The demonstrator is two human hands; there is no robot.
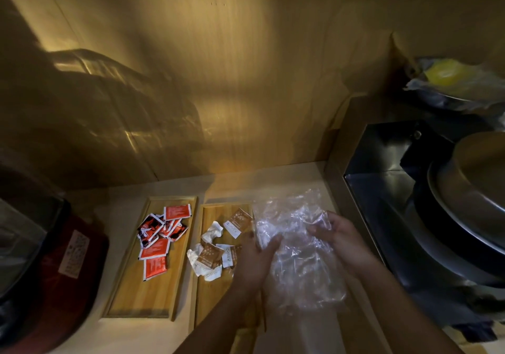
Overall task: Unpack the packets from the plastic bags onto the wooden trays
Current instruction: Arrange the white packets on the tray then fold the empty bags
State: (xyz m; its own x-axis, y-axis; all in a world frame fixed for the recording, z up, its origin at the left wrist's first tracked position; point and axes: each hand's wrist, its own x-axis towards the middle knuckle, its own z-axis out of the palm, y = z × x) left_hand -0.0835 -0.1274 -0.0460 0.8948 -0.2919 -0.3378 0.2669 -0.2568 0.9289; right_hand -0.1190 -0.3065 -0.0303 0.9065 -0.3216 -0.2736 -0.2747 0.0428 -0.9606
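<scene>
Two long wooden trays lie side by side on the pale counter. The left tray holds several red and black packets. The right tray holds several brown and white packets. A crumpled clear plastic bag lies just right of that tray. My left hand grips the bag's left edge, over the tray's right side. My right hand clutches the bag's upper right part. Whether any packet is inside the bag I cannot tell.
A red and dark appliance with a white label stands at the left. At the right is a steel sink with stacked metal pans. A yellow object in plastic sits at the back right. A wooden wall rises behind.
</scene>
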